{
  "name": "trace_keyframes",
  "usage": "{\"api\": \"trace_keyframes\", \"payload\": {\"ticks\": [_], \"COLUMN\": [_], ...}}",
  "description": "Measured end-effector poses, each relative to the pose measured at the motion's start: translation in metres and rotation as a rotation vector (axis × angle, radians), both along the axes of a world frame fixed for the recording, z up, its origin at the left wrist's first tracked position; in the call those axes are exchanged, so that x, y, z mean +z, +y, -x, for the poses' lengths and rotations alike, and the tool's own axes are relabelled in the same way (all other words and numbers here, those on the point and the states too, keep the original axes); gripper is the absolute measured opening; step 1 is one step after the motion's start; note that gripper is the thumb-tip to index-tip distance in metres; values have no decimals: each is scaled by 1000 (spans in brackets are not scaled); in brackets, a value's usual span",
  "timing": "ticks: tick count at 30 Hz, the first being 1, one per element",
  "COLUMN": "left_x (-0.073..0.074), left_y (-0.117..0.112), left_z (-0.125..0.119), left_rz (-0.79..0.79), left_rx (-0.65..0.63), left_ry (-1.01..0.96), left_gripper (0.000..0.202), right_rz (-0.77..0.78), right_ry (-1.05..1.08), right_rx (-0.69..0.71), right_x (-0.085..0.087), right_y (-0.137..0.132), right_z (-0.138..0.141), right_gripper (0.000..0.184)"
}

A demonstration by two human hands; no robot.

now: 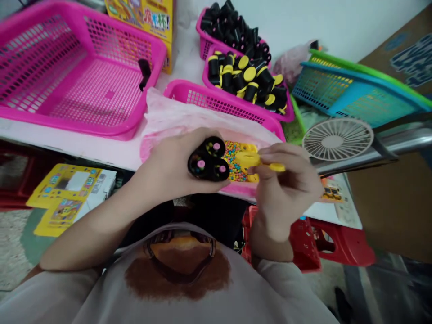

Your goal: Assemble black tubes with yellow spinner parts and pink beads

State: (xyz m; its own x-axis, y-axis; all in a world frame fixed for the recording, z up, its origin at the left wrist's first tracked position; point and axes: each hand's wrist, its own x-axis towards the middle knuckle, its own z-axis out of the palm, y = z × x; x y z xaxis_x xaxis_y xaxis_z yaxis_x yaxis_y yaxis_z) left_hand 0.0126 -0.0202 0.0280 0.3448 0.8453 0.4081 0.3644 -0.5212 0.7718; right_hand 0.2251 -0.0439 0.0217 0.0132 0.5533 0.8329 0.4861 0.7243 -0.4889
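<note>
My left hand (175, 159) is wrapped round a cluster of three black cups (207, 159), their open tops facing me. A pink peg stands in the middle of each cup, and coloured bits show inside some. Close by on the right, my right hand (286, 184) pinches a yellow plastic scoop-like piece (248, 158) with rounded lobes; its exact shape is partly hidden by the fingers. Under that piece lie many small multicoloured beads (232, 153), in a pink basket (178, 90) lined with a pale plastic bag (168, 110).
Behind stand a basket of black cups with yellow lids (249, 74) and another of black cups (232, 27). A large pink basket (118, 130) at left holds a black piece (144, 72). At right are a small fan (337, 139), a metal pole (408, 139) and a blue basket (364, 99).
</note>
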Motion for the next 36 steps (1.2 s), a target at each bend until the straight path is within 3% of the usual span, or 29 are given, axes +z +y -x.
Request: {"api": "trace_keyframes", "payload": {"ticks": [4, 10, 14, 18, 23, 30, 36], "left_x": [2, 0, 1, 2, 4, 4, 3], "left_y": [-1, 5, 6, 5, 2, 0, 0], "left_z": [3, 5, 1, -2, -4, -7, -5], "left_rz": [58, 121, 154, 167, 153, 140, 126], "left_rx": [4, -36, -49, -51, -46, 18, 18], "left_ry": [-124, -197, -209, -203, -223, -237, -186], "left_gripper": [52, 51, 48, 49, 52, 46, 53], "right_rz": [-76, -78, -140, -224, -227, -227, -264], "right_ry": [-97, -328, -542, -572, -673, -590, -575], "right_rx": [94, 270, 185, 128, 161, 121, 143], "right_x": [-7, -2, 2, 0, 6, 8, 3], "right_y": [-2, 7, 4, 3, 4, 6, 12], "right_z": [25, 15, 14, 17, 12, 11, 18], "right_gripper": [28, 25, 50, 51, 58, 63, 56]}}
